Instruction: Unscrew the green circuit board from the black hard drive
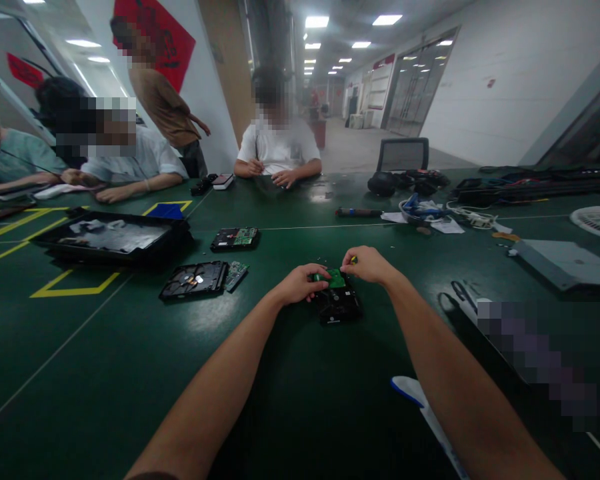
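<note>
On glossy tabletop (105, 367); boxy black drive (338, 309)

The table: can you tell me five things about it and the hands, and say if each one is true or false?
1. The left hand touches the hard drive. True.
2. The right hand holds a spoon. False: it pinches a small yellow thing, too small to tell what.
3. The black tray is right of the hard drive. False: it is on the left.
4. A chair stands beyond the far edge of the table. True.
5. The table is bright red. False: it is dark green.
</note>
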The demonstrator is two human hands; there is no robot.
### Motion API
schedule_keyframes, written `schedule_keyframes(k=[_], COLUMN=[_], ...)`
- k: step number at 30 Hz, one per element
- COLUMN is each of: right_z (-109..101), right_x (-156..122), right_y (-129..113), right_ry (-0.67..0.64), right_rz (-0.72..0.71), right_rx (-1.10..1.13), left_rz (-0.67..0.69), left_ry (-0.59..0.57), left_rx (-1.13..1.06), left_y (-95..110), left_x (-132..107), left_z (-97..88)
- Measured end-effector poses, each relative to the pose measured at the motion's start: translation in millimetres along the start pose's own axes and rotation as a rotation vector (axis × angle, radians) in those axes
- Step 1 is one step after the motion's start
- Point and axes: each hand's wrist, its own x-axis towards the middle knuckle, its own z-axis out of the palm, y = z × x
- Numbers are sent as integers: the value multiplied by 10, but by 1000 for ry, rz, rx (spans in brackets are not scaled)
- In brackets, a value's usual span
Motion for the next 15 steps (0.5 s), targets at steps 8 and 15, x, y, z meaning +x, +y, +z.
schedule_keyframes(k=[8, 15], right_z=[-6, 81], right_x=[2, 69], right_y=[-3, 15], right_ry=[10, 66], right_rz=[22, -37], right_rx=[35, -28], left_rz=[-8, 8], left_ry=[0, -3], left_rx=[-8, -9], left_y=[21, 33], left_x=[6, -6], left_z=[6, 5])
